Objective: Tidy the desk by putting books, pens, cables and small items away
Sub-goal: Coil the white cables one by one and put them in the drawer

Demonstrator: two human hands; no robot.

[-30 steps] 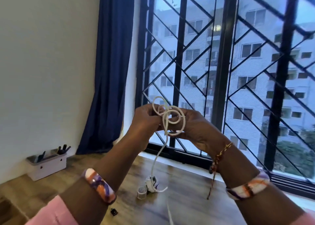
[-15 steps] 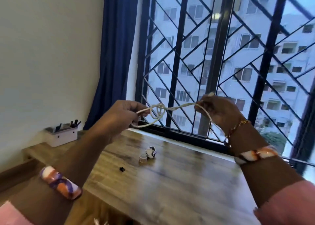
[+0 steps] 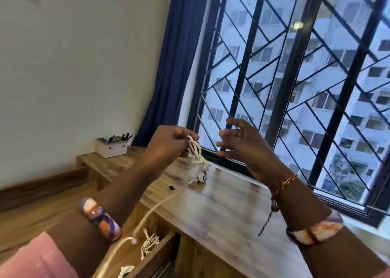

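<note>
A knotted white cable is pinched in the left hand, raised above the desk near its window edge. The right hand is spread, fingers apart, just beside the knot and not touching it. A loose cable end trails down past the left forearm toward an open drawer at the desk's front edge, where further white cables are seen. A small bundle and a black item lie mid-desk. A white box stands at the far left corner.
</note>
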